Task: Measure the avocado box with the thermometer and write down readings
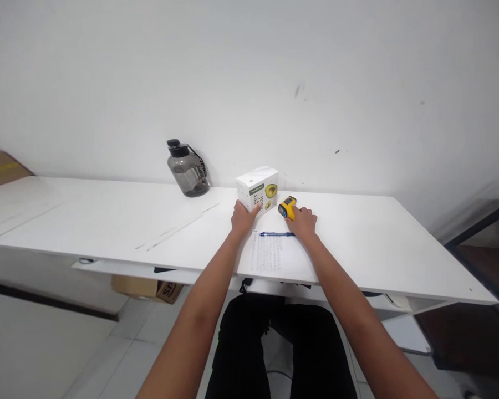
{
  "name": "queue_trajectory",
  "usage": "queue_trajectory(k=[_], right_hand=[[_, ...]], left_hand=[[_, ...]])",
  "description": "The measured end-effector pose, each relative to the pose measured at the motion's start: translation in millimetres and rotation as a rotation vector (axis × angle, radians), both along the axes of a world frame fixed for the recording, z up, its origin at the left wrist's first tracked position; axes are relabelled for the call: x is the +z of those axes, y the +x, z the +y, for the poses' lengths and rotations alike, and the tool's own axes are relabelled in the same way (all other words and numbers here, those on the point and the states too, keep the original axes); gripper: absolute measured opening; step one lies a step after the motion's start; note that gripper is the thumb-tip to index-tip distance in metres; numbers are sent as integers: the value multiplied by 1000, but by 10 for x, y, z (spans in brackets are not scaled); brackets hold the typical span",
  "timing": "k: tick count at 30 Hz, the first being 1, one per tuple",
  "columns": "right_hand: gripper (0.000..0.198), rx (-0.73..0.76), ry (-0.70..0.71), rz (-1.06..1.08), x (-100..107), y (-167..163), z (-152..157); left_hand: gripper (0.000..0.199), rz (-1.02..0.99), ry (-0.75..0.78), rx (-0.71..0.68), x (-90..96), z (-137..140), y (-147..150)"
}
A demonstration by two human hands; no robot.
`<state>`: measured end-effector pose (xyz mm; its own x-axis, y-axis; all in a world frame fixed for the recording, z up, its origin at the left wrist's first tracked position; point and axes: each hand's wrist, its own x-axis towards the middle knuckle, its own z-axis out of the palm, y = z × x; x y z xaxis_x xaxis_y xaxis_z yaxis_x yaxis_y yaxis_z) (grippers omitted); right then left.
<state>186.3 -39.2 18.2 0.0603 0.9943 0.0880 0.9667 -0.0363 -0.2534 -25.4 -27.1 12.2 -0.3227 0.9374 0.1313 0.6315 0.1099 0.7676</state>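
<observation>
Head view: my left grip [243, 216] grasps the white box [260, 187] over the desk [366, 238], fingers covering its lower part; my right grip [304, 223] clasps the yellow device [288, 207], handle hidden. I can't read the handwritten paper [291, 256].

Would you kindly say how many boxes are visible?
3: the white box in the left hand, a cardboard box at the far left, another box under the table; more may be hidden.

White box [256, 185] (green avocado print [271, 190]), yellow-and-black device [288, 206], blue pen [274, 234]
</observation>
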Motion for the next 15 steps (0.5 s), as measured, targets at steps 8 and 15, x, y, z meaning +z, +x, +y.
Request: queue_trajectory(k=[8,15], right_hand=[[44,374,164,-146,293,180,-364],[33,375,1,-138,64,92,-637]], left_hand=[[92,497,-298,-258,-50,-666,-151],[74,575,-181,-215,-149,-777,-154]])
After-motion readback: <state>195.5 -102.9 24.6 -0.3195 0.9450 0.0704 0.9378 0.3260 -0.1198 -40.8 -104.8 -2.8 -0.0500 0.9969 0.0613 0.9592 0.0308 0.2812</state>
